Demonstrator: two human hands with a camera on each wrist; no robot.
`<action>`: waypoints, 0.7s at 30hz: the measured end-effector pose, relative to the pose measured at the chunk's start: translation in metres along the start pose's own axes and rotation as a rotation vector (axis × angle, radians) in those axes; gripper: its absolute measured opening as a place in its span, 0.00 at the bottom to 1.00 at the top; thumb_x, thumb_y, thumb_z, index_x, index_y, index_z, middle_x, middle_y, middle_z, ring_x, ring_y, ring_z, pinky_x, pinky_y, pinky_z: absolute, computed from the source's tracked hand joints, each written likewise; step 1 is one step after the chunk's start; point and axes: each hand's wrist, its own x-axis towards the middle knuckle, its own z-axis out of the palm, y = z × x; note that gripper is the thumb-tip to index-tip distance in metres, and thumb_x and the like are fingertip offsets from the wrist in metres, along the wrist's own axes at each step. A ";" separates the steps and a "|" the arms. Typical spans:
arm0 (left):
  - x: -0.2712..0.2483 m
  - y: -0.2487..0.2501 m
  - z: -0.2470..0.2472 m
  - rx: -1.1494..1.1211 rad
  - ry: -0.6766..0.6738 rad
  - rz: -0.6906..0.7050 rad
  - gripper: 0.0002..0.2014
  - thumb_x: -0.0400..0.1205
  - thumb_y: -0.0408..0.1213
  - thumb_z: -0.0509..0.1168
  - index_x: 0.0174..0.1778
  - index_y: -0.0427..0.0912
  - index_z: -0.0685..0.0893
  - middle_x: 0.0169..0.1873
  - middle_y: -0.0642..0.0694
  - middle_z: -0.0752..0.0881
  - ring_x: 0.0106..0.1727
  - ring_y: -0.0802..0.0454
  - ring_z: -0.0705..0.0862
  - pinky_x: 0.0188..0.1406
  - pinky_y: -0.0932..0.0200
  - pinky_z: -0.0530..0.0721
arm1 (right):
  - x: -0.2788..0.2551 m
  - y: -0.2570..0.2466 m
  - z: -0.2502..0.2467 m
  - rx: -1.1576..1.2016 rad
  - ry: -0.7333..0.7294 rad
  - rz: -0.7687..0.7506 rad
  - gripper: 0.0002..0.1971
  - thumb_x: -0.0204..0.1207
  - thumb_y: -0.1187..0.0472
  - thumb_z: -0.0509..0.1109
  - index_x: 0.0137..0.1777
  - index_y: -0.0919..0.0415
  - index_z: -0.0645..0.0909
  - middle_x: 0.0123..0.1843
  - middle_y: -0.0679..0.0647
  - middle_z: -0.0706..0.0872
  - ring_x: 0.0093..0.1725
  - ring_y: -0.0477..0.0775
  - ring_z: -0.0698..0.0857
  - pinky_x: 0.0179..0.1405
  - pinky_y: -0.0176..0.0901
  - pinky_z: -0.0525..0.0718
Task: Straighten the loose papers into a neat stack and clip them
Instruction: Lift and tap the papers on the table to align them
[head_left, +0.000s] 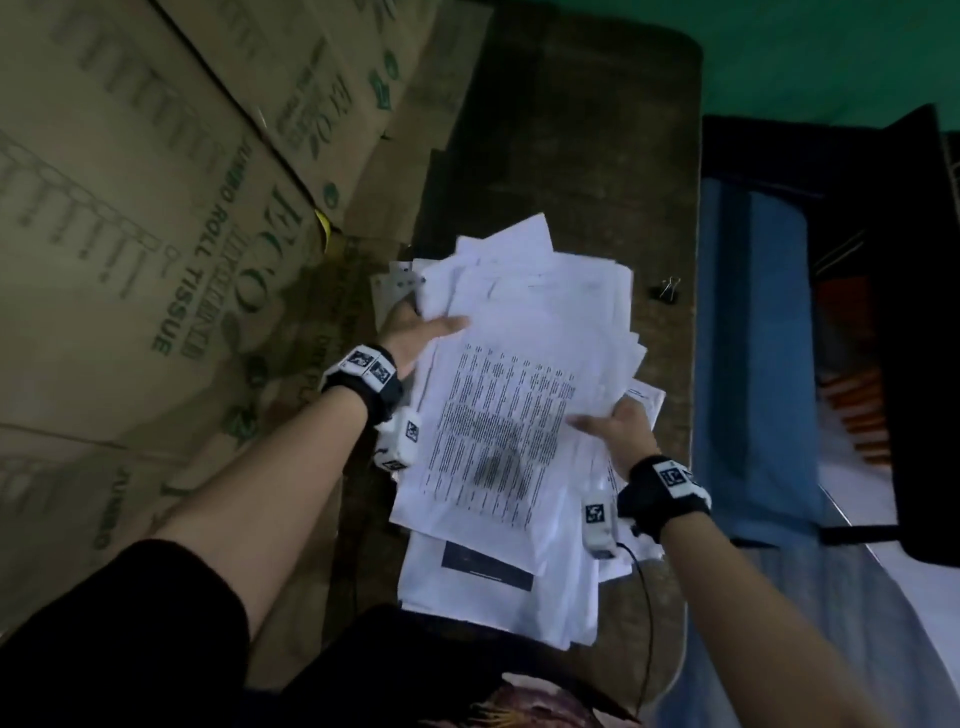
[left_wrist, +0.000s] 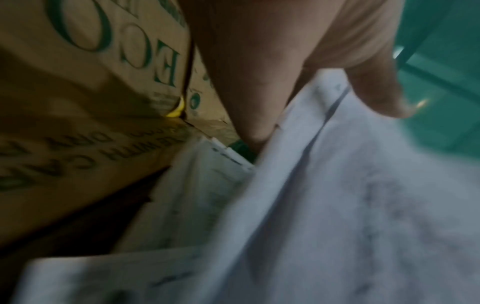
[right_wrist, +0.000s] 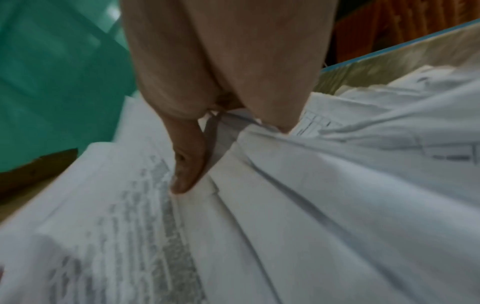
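A messy pile of white printed papers (head_left: 519, 395) lies fanned out on a narrow brown table (head_left: 571, 156). My left hand (head_left: 415, 332) grips the pile's left edge, thumb on top and fingers underneath; in the left wrist view the thumb (left_wrist: 376, 92) lies over the sheets (left_wrist: 337, 205). My right hand (head_left: 618, 426) pinches the right edge, its thumb (right_wrist: 187, 164) pressing on the top sheets (right_wrist: 311, 205) with the fingers hidden below. A small black binder clip (head_left: 667, 291) lies on the table to the right of the pile, apart from both hands.
Large cardboard boxes (head_left: 156, 234) printed with green lettering stand close along the table's left side. A blue cloth (head_left: 753, 338) and a dark frame (head_left: 909, 312) lie beyond the table's right edge. A green wall (head_left: 831, 52) is at the back.
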 end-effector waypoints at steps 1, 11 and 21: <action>-0.008 -0.003 -0.004 0.023 -0.011 0.009 0.30 0.61 0.42 0.83 0.58 0.45 0.83 0.55 0.48 0.88 0.61 0.43 0.85 0.52 0.53 0.86 | -0.005 -0.004 -0.004 0.072 -0.015 -0.030 0.15 0.65 0.73 0.81 0.52 0.71 0.86 0.49 0.63 0.92 0.49 0.62 0.91 0.54 0.60 0.88; -0.083 0.031 0.032 0.050 0.149 0.233 0.08 0.75 0.34 0.75 0.46 0.39 0.85 0.34 0.56 0.86 0.39 0.59 0.86 0.34 0.73 0.79 | -0.038 -0.103 -0.024 0.218 0.099 -0.392 0.17 0.73 0.81 0.69 0.59 0.66 0.82 0.52 0.54 0.91 0.55 0.59 0.89 0.55 0.53 0.86; -0.108 0.077 0.033 -0.177 0.008 0.344 0.18 0.71 0.24 0.76 0.54 0.43 0.83 0.50 0.52 0.89 0.52 0.63 0.88 0.61 0.56 0.84 | -0.072 -0.153 -0.029 0.272 0.143 -0.518 0.23 0.73 0.79 0.69 0.68 0.72 0.72 0.53 0.40 0.90 0.54 0.37 0.87 0.53 0.28 0.82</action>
